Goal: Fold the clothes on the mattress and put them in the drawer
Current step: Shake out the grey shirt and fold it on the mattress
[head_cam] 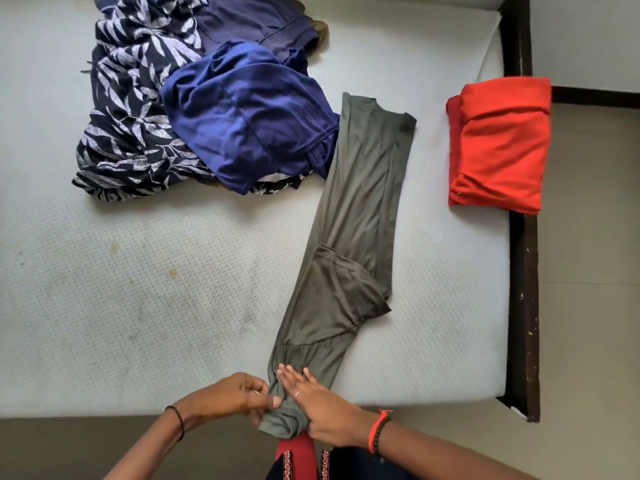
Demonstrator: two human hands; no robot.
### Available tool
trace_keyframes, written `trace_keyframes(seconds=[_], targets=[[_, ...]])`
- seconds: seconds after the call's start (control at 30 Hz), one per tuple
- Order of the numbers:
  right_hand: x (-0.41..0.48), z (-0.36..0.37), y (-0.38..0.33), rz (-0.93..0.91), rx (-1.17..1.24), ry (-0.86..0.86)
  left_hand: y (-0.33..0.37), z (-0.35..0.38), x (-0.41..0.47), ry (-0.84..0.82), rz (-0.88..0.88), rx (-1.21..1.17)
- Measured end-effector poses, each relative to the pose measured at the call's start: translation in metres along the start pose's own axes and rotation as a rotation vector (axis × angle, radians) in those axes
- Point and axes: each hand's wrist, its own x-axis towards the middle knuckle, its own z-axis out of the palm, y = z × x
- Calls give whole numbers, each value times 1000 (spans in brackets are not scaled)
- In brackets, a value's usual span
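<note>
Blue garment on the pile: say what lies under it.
The leaf-print cloth spreads beneath the blue garment, with a white scrap at its lower edge. Anything else underneath is covered.

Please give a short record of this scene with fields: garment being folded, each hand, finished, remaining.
being folded: olive garment, laid out long on the mattress
left hand: pinches its near end
right hand: lies flat on it, fingers straight
folded: red garment, at the mattress's right edge
unfolded: blue garment and leaf-print garment, heaped together
</note>
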Motion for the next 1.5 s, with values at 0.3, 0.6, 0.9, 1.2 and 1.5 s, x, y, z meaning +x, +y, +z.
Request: trace_keyframes(seconds=[0.3, 0.6, 0.9, 1.2, 1.5], targets=[[7, -118, 61, 287, 601, 174, 54, -38, 51, 633, 223, 79], [30, -166, 105, 299, 804, 335, 68, -37, 100, 562, 232, 302], [24, -157, 83, 448, 256, 982, 53, -27, 93, 961, 674, 816], [16, -14, 65, 278, -677, 601, 33, -25, 117, 698, 712, 1766], [28, -33, 79, 451, -619, 538, 45, -36, 129, 658, 623, 1884]])
